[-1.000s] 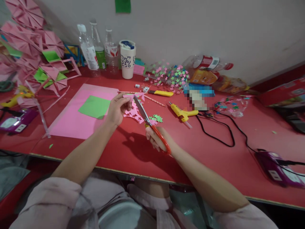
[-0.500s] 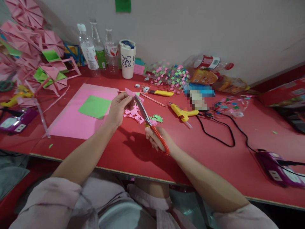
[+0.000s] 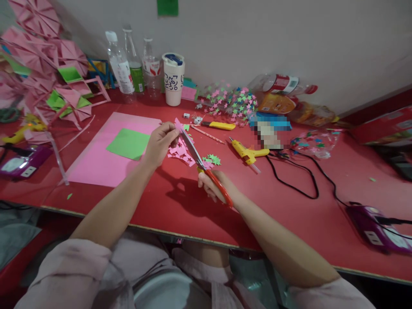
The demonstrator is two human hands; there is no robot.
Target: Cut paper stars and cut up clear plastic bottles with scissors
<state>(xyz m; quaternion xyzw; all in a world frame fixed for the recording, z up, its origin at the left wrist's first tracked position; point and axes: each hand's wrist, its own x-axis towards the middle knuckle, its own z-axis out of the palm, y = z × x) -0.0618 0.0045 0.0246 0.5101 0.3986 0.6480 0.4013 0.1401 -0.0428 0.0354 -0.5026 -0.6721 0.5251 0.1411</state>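
While scissors (image 3: 193, 150) meet pink paper (image 3: 177, 125), cup (image 3: 173, 81) lidded

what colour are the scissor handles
The scissor handles are red, in the right hand; head view.

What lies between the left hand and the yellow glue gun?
In the head view: the scissors, held by the right hand, plus pink scraps and green stars. The left hand pinches a pink piece.

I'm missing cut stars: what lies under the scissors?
Pink star scraps and green stars lie on the table below the scissors; anything under the right hand is hidden.
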